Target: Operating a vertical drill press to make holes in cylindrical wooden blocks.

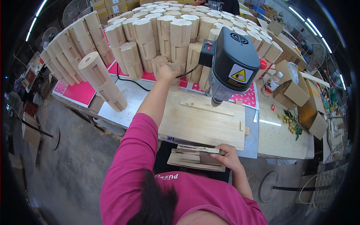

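My left hand (167, 74) reaches across the bench, its fingers curled on a short pale wooden cylinder (159, 61) at the front of the stacked rows. Those fingers are partly hidden by the hand's own back. Low at the bench's front edge, over my lap, my right hand (228, 158) is closed on the end of a flat wooden piece (193, 148). Below it lies another pale wooden piece (183, 162) with a curved edge. A drill press (234, 62) with a dark housing hangs over a wooden board (210, 123) that has a thin strip fixed along it.
Many grooved wooden cylinders (180, 35) stand stacked at the back. One tall cylinder (103, 82) with a holed top stands at front left. On the right are a bottle (273, 83), open cardboard boxes (292, 90) and leafy fruit (291, 122). A black cable (131, 80) crosses the bench.
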{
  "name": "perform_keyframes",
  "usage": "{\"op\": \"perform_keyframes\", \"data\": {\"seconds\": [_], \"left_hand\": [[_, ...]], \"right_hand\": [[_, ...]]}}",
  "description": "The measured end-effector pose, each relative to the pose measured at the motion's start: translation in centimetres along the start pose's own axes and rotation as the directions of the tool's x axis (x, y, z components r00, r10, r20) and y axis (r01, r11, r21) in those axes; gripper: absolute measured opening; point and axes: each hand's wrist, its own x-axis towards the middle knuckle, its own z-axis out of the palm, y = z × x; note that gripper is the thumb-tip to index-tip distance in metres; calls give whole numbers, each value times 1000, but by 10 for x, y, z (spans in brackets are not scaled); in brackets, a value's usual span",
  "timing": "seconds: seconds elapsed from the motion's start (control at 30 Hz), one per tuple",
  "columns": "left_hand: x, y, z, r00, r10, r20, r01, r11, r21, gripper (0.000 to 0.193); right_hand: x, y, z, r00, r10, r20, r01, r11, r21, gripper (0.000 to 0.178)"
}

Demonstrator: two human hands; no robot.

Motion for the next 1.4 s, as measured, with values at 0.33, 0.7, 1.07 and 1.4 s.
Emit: {"op": "perform_keyframes", "data": {"seconds": [0.33,0.7,1.07,1.4], "left_hand": [[5,11,-5,996,-47,82,33,987,158,78],[11,-9,19,980,179,-87,-170,980,102,63],[-33,-23,-9,793,427,-434,-475,880,-2,68],[-112,-30,-158,696,673,-251,-671,734,108,55]], "right_hand": [[-18,5,-7,996,71,-62,-72,997,-22,21],[-15,8,-5,997,75,-31,-75,997,-2,21],[-11,1,-1,1000,11,-18,-12,1000,-19,20],[-12,-13,-52,978,-150,-148,161,985,63,22]]}}
